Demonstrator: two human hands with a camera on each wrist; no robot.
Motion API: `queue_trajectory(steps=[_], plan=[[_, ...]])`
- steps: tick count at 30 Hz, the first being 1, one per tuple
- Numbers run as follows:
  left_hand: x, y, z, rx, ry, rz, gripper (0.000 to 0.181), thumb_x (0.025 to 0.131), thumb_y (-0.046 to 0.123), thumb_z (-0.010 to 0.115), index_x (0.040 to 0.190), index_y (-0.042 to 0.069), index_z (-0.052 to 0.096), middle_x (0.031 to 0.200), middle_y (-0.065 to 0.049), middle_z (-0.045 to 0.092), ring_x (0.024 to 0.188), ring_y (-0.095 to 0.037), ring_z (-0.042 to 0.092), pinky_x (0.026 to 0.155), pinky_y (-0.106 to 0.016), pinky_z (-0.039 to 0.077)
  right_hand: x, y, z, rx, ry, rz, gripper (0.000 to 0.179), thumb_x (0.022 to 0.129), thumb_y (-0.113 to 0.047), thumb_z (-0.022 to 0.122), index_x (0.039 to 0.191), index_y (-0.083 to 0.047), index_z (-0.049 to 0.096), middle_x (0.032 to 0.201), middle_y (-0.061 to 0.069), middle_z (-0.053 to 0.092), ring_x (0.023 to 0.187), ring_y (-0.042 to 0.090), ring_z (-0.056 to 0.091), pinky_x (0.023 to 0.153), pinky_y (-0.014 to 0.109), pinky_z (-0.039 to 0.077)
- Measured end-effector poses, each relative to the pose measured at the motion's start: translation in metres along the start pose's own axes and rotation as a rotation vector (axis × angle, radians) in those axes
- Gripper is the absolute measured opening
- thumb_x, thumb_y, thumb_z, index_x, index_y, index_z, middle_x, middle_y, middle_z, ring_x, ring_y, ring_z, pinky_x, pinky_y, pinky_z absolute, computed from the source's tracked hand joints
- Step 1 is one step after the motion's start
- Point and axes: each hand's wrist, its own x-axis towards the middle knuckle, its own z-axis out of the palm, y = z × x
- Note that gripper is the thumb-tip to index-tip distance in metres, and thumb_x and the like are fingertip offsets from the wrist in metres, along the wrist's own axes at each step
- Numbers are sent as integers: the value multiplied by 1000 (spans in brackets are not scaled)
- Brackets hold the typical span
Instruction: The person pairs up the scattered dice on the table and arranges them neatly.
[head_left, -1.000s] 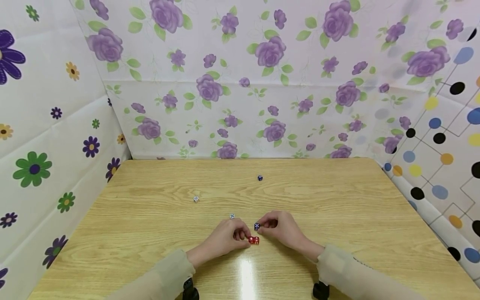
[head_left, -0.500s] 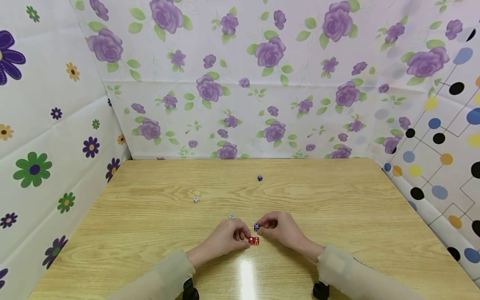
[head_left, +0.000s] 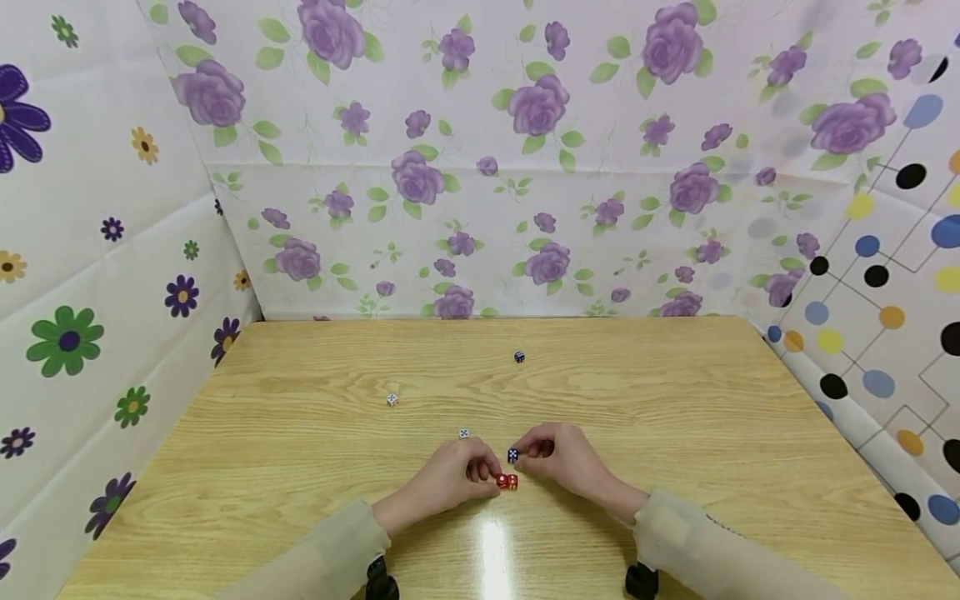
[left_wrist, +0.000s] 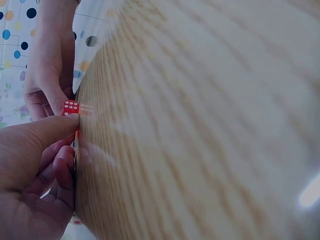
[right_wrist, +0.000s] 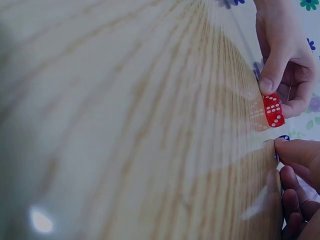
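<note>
Red die (head_left: pixel 502 482), blue die (head_left: pixel 513 456): hands (head_left: pixel 448 475) (head_left: pixel 566 461) pinch both.

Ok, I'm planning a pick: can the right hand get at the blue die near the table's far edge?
Probably not yet: the right hand pinches the nearer blue die, though nothing visible blocks its way to the far die.

Red dice (right_wrist: pixel 274 113) (white-dotted), blue die (head_left: pixel 513 456)

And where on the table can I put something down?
Bare table lies right of the right hand and left of the leftmost white die. Between that hand and the left hand it's crowded: two red dice, one blue die.
</note>
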Motion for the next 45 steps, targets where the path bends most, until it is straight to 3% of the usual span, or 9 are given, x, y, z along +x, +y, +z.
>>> queue_trajectory(steps=[15, 20, 24, 32, 35, 40, 45], plan=[[0, -1, 0, -11, 5, 19, 15, 79, 13, 82, 90, 12, 71, 82, -1, 65, 72, -5, 55, 64, -16, 47, 1, 2, 1, 0, -4, 5, 9, 83, -17, 80, 90, -23, 77, 77, -7, 66, 67, 5, 54, 60, 19, 46], [1, -2, -10, -64, -55, 32, 16, 82, 14, 80, 94, 9, 72, 86, -3, 68, 73, -3, 57, 67, -16, 50, 1, 2, 0, 11, -8, -4, 9, 83, -18, 79, 91, -22, 77, 78, -7, 67, 67, 5, 55, 60, 19, 46], [7, 1, -26, -85, -116, 46, 16, 86, 14, 76, 100, 7, 72, 90, -4, 70, 77, -3, 61, 72, -18, 53, 1, 2, 0, 15, -11, -8, 9, 83, -17, 79, 91, -21, 77, 78, -6, 67, 67, 5, 55, 60, 20, 47], [45, 2, -63, 17, -83, 123, 19, 91, 13, 70, 109, 4, 70, 95, -4, 69, 82, -7, 63, 75, -19, 54, 1, 3, -1, 16, -24, 3, 8, 83, -18, 79, 91, -20, 76, 79, -6, 67, 68, 6, 55, 61, 19, 46], [60, -2, -71, 45, -76, 111, 23, 93, 13, 69, 114, 5, 68, 100, -6, 69, 86, -10, 65, 78, -21, 54, 1, 3, -1, 14, -20, 4, 9, 83, -18, 79, 91, -20, 77, 79, -6, 66, 68, 5, 55, 61, 19, 46], [84, -7, -79, 88, -118, 104, 29, 95, 9, 65, 123, 3, 63, 115, -17, 67, 99, -22, 67, 85, -29, 56, 1, 2, -1, 9, -17, -4, 9, 83, -19, 79, 92, -20, 77, 79, -6, 66, 68, 5, 55, 61, 19, 46], [107, -12, -82, 152, -135, 83, 33, 95, 8, 64, 128, 2, 60, 122, -18, 64, 106, -28, 66, 91, -34, 56, 0, 4, 0, 19, -14, 1, 9, 83, -20, 79, 92, -21, 77, 79, -6, 66, 68, 5, 54, 61, 19, 46]])
